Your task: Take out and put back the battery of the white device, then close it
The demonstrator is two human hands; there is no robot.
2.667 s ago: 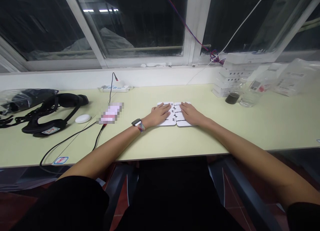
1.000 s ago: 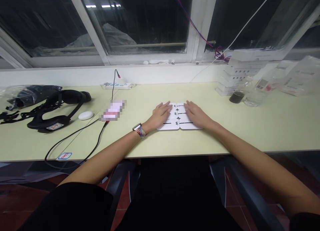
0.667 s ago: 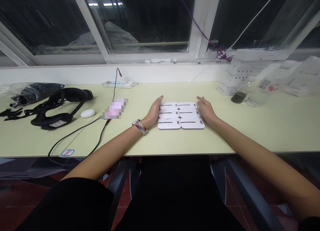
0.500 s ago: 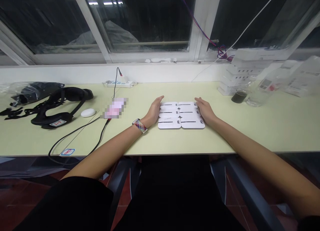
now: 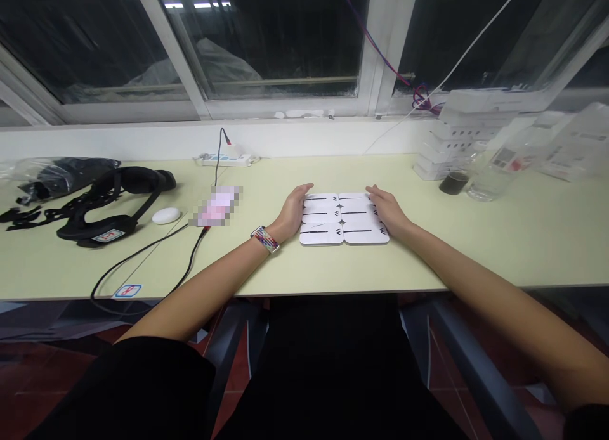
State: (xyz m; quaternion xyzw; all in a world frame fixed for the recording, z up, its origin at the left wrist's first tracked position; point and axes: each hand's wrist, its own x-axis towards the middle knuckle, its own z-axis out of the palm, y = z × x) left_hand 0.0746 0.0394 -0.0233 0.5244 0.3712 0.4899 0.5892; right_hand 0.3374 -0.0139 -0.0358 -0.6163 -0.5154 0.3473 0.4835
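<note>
Several white cards [image 5: 321,236] with rounded corners lie flat on the table in a tight block, two columns by three rows. Each carries a black line and a black mark like a "W". My left hand [image 5: 291,213] rests on edge along the block's left side, its fingers stretched out and the thumb up. Against the right side, my right hand [image 5: 387,212] stands the same way, its fingertips reaching the far right corner and partly covering it. Both hands are open and hold nothing. A colourful woven band [image 5: 265,239] is on my left wrist.
To the left are a phone with a pixelated screen [image 5: 217,205], a white oval case [image 5: 166,215], a black headset [image 5: 118,202] and a cable [image 5: 143,243]. A power strip [image 5: 226,160] lies by the wall. On the right stand white boxes [image 5: 445,149], a dark cup [image 5: 453,183] and a clear bottle [image 5: 497,167].
My right hand has slid slightly left along the far right edge of the cards. The left hand and the card block look the same; the view has shifted a little.
</note>
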